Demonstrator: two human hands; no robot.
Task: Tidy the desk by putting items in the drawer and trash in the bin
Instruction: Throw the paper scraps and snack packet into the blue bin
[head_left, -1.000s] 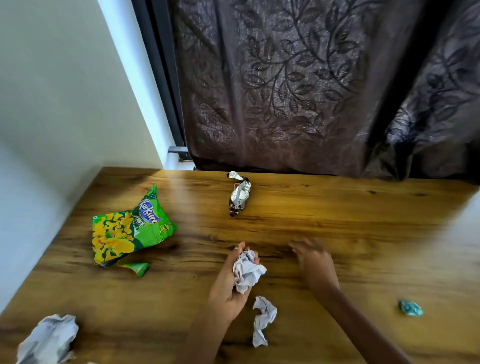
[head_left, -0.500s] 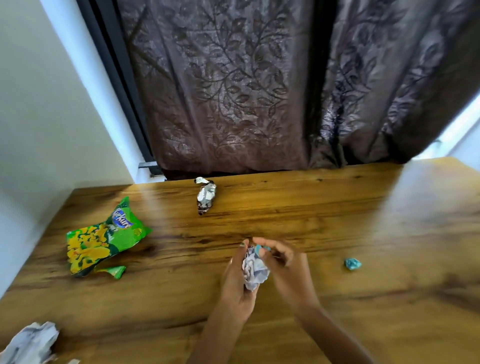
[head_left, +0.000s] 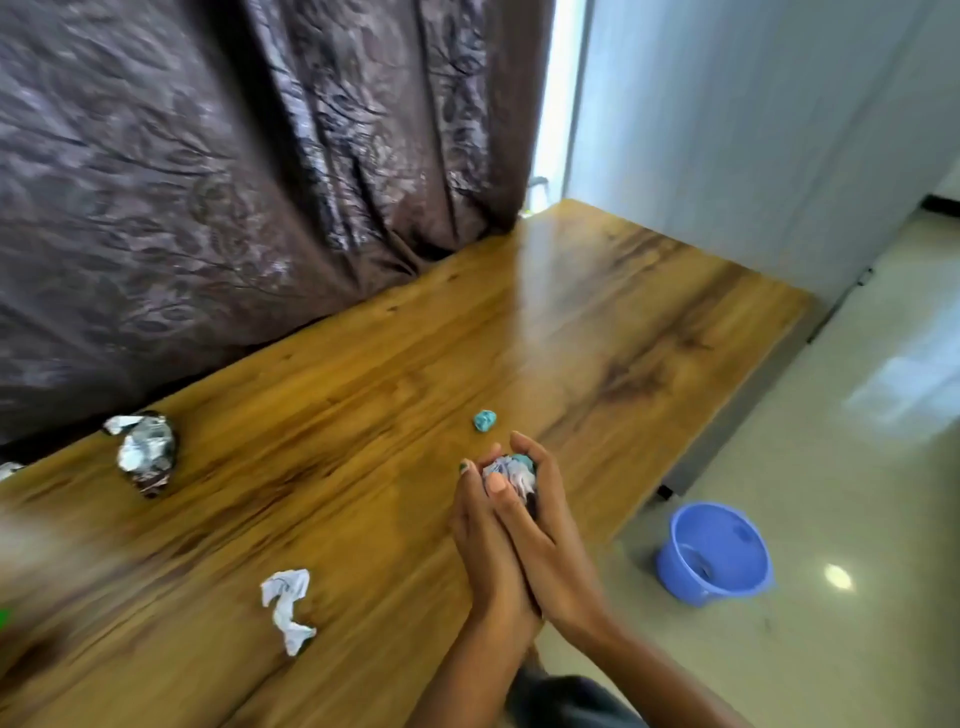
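My left hand (head_left: 485, 540) and my right hand (head_left: 545, 525) are cupped together over the wooden desk (head_left: 395, 395), both wrapped around a wad of crumpled white paper with a teal scrap (head_left: 511, 470) in it. A small teal wrapper (head_left: 484, 420) lies on the desk just beyond my fingertips. A crumpled white paper (head_left: 287, 608) lies to the left of my arms. A crushed silver foil wrapper (head_left: 145, 452) sits near the curtain at the left. A blue bin (head_left: 714, 553) stands on the floor to the right of the desk.
A dark patterned curtain (head_left: 234, 182) hangs along the desk's far edge. A pale wall (head_left: 753, 130) borders the right end. Glossy floor tiles (head_left: 857, 467) spread to the right around the bin. A green sliver shows at the left edge.
The view has swung right, bringing the blue bin and floor into sight and pushing the green snack bag out. My hands have closed together tighter around the paper wad.
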